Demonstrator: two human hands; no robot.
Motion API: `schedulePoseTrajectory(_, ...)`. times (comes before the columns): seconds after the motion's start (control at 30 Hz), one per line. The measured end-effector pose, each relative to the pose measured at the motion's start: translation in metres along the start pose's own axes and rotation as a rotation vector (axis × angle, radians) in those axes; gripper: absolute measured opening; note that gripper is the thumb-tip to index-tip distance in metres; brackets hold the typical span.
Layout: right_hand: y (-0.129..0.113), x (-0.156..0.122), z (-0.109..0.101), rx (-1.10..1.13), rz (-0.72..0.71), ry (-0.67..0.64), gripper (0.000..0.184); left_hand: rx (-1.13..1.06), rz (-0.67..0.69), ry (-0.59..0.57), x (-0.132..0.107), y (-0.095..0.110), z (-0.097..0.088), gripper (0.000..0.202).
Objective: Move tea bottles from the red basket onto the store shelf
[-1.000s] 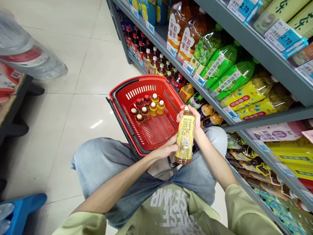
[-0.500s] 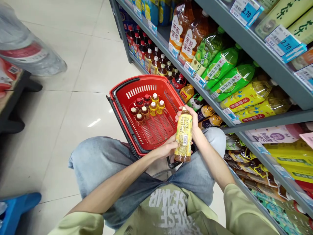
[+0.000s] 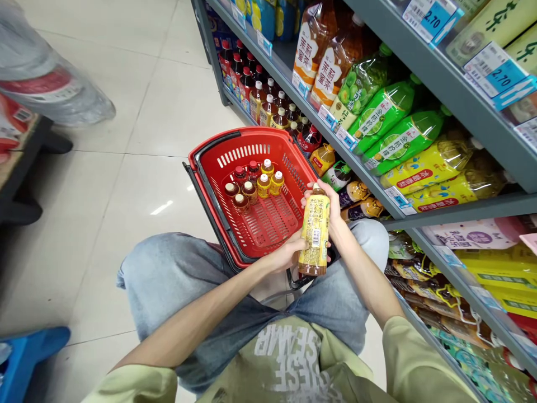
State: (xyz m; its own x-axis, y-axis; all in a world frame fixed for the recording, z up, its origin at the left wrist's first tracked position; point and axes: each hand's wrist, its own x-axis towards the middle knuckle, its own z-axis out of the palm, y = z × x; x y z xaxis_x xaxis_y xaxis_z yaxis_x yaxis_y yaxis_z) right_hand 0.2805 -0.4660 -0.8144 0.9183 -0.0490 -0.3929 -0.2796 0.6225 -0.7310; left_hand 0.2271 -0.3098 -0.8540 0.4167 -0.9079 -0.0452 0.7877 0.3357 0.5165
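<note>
A drink bottle with a yellow label and a barcode is held tilted between my two hands, over my right knee. My left hand grips its lower left side, fingers partly behind it. Around the upper part, just under the cap, my right hand is wrapped. Right beside the bottle stands a red shopping basket with black handles. Inside it, several small bottles stand upright in a group, some with red caps, some with white or cream caps. The basket's near right corner is partly hidden by my hands.
Shelves of bottled drinks with price tags run along the right side. Plastic-wrapped bottles sit on a dark stand at the left. A blue plastic stand is at the lower left, on pale floor tiles.
The bottle has tilted very slightly in my hands, its base a little further left. The view has shifted slightly; the basket and its bottles stay put.
</note>
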Motion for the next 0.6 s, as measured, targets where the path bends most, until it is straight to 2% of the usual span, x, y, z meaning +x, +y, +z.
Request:
schedulePoseTrajectory(0.27, -0.0009, 0.0006, -0.0038, -0.046, -0.063, -0.084, 0.030, 0.041, -0.036, 0.067, 0.0008, -0.0036, -0.0007, 0.073)
schedulePoseTrajectory(0.47, -0.0041, -0.0032, -0.0027, -0.057, -0.068, -0.120, 0.030, 0.059, -0.004, 0.016, -0.0003, -0.0069, -0.0026, 0.075)
schedulePoseTrajectory(0.6, -0.0036, -0.0023, -0.0035, -0.054, -0.047, -0.086, 0.031, 0.051, -0.001, 0.013, -0.0003, -0.0084, -0.0018, 0.076)
